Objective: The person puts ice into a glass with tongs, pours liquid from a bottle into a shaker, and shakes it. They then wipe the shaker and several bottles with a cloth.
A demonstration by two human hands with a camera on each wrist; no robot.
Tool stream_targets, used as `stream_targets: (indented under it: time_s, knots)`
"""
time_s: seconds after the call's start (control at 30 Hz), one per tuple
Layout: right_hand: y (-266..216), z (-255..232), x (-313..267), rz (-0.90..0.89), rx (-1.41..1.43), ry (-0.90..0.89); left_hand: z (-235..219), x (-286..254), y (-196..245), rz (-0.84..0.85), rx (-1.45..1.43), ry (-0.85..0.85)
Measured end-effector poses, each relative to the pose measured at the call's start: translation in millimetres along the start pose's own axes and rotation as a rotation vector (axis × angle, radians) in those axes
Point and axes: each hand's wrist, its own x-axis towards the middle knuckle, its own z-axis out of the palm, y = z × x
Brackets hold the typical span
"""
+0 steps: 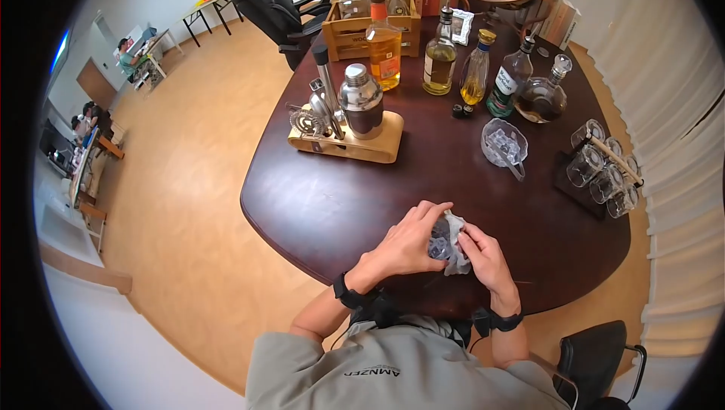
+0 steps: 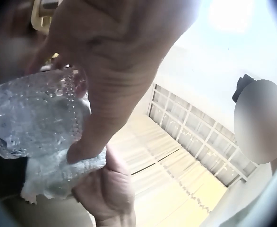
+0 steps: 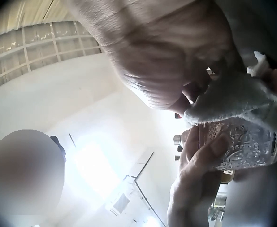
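Note:
Close to the table's near edge, my left hand (image 1: 408, 242) grips a clear glass (image 1: 438, 246) with a raised pattern, thumb and fingers spread round it. My right hand (image 1: 485, 257) pinches a whitish cloth (image 1: 456, 248) against the glass. Seen from the left wrist, the glass (image 2: 34, 116) is tipped on its side and the cloth (image 2: 58, 175) bunches along it under the left thumb. In the right wrist view the cloth (image 3: 233, 99) drapes over the glass (image 3: 252, 146), and some right fingertips are hidden in its folds.
A glass bowl (image 1: 495, 137) of ice-like pieces stands ahead, with a rack of glass mugs (image 1: 600, 174) to its right. Bottles (image 1: 439, 63) line the back. A shaker (image 1: 362, 104) and bar tools sit on a wooden stand (image 1: 385, 146) at the left of the dark table (image 1: 317, 206).

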Motion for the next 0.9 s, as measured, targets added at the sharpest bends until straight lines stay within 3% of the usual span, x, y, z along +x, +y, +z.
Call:
stream_targets:
  time_s: [0.1, 0.2, 0.43, 0.5, 0.63, 0.77, 0.83, 0.9]
  knots:
    - [-8, 11, -1, -0.085, 0.148, 0.041, 3, 1, -7, 0.046, 0.035, 0.019]
    - [-13, 17, 2, -0.313, -0.075, 0.094, 2, 1, -4, 0.013, -0.009, 0.02]
    - [5, 19, 19, -0.176, 0.26, 0.193, 1, 1, -6, 0.002, -0.027, -0.009]
    - [3, 15, 24, -0.062, 0.318, 0.2, 0, 2, -8, 0.032, -0.039, -0.028]
    - [14, 10, 35, -0.124, 0.239, 0.269, -1, 2, -13, 0.056, -0.033, -0.036]
    - [20, -6, 40, -0.185, 0.288, 0.519, -2, 1, -12, 0.063, -0.008, -0.07]
    - [16, -10, 34, -0.176, 0.315, 0.519, -5, 2, -8, 0.07, -0.005, -0.071]
    - [-1, 3, 26, -0.233, 0.358, 0.396, -7, 1, -3, -0.002, -0.062, -0.087]
